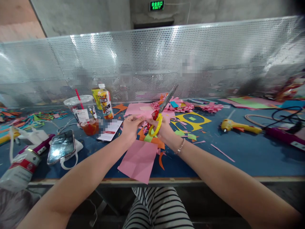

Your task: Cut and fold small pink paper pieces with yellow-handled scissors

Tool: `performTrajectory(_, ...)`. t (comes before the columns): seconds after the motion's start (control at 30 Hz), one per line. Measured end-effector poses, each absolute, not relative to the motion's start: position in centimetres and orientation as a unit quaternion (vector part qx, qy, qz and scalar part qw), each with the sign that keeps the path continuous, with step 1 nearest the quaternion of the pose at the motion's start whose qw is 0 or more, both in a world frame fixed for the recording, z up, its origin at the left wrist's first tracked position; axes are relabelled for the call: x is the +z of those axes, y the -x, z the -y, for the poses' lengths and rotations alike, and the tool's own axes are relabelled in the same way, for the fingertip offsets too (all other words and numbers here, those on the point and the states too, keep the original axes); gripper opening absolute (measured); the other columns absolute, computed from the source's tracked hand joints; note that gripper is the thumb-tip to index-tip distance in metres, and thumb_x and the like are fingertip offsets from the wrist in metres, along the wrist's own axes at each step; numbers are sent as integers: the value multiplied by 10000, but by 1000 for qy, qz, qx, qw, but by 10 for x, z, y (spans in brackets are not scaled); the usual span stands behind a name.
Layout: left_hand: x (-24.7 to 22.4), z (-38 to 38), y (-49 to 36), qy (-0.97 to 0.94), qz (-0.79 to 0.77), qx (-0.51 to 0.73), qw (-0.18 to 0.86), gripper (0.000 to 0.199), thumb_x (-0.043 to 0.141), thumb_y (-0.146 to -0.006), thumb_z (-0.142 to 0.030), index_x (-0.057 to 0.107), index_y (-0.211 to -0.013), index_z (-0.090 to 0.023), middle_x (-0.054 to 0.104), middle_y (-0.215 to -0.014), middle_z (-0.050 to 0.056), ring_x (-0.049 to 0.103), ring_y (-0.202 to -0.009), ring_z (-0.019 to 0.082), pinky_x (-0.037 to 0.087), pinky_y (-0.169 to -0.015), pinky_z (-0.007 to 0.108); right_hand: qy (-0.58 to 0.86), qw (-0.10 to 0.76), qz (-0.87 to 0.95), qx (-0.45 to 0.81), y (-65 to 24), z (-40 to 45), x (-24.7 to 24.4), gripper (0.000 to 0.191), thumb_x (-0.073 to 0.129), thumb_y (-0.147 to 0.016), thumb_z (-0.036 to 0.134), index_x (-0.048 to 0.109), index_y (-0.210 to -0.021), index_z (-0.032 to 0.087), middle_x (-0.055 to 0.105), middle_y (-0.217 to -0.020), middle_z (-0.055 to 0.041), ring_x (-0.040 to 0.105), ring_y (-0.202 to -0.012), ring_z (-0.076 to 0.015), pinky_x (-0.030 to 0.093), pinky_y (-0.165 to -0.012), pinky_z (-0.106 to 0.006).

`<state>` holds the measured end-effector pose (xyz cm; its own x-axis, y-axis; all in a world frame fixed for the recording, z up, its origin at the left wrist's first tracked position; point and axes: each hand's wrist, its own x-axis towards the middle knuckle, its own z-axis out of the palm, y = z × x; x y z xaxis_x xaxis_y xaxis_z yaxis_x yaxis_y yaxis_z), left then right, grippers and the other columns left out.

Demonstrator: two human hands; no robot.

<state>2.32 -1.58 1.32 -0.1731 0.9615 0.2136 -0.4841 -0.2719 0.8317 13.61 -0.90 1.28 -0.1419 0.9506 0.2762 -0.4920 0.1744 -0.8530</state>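
Observation:
In the head view my right hand (165, 128) is closed around scissors (164, 103), which have yellow and red on their handles. Their blades point up and away to the right. My left hand (131, 126) pinches beside it, its fingertips nearly meeting those of the right; what they hold is too small to make out. Below both hands a pink paper sheet (139, 160) hangs slightly over the table edge. Orange and green paper scraps (152, 140) lie just above that sheet. Behind the hands lie a pile of fringed pink paper strips (183, 105) and a cut-out yellow sheet (194, 120).
To the left stand a plastic drink cup (82, 114) and a juice bottle (105, 103), near a phone (62, 148) and a white-red box (22, 167). A yellow glue gun (239, 126) lies right. A perforated metal screen (147, 60) closes off the table's back.

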Motion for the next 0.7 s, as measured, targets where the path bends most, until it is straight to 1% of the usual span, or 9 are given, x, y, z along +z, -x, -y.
performTrajectory(0.17, 11, 13, -21, -360, -298, 704, 534, 182, 749, -494, -142, 613, -613, -125, 620, -583, -11, 580, -563, 73, 465, -649, 220, 239, 597, 459, 612, -136, 9, 13, 359, 778, -479, 206, 442, -607, 191, 464, -513, 71, 455, -457, -67, 378, -414, -200)
performTrajectory(0.27, 10, 10, -18, -350, -283, 704, 549, 180, 748, -528, -184, 614, -635, -130, 621, -593, -13, 587, -568, 73, 481, -660, 221, 231, 605, 443, 619, -138, 6, 11, 328, 772, -485, 182, 467, -606, 181, 504, -531, 57, 489, -483, -71, 406, -438, -194)
performTrajectory(0.37, 11, 8, -15, -358, -281, 699, 551, 175, 735, -564, -218, 611, -646, -126, 625, -598, 3, 600, -585, 84, 495, -668, 224, 215, 602, 443, 628, -141, -1, 7, 277, 745, -526, 184, 483, -613, 181, 536, -546, 41, 524, -496, -91, 432, -450, -213)
performTrajectory(0.43, 11, 7, -14, -357, -288, 702, 544, 173, 722, -589, -237, 602, -640, -124, 620, -589, 6, 603, -586, 85, 499, -671, 223, 196, 610, 452, 621, -142, -7, 3, 248, 728, -539, 165, 496, -625, 181, 548, -562, 38, 552, -524, -103, 458, -487, -227)
performTrajectory(0.57, 13, 7, -15, -349, -307, 712, 525, 147, 686, -634, -237, 592, -625, -124, 602, -564, -2, 590, -559, 75, 494, -654, 219, 184, 627, 450, 609, -141, -17, -3, 229, 697, -522, 116, 518, -649, 183, 550, -585, 46, 579, -562, -106, 494, -600, -253)
performTrajectory(0.7, 13, 7, -15, -354, -325, 714, 509, 153, 669, -646, -240, 579, -595, -127, 598, -556, 0, 583, -550, 78, 487, -653, 231, 228, 620, 443, 607, -140, -20, -3, 250, 664, -486, 94, 498, -645, 193, 516, -560, 62, 554, -527, -101, 490, -583, -262)
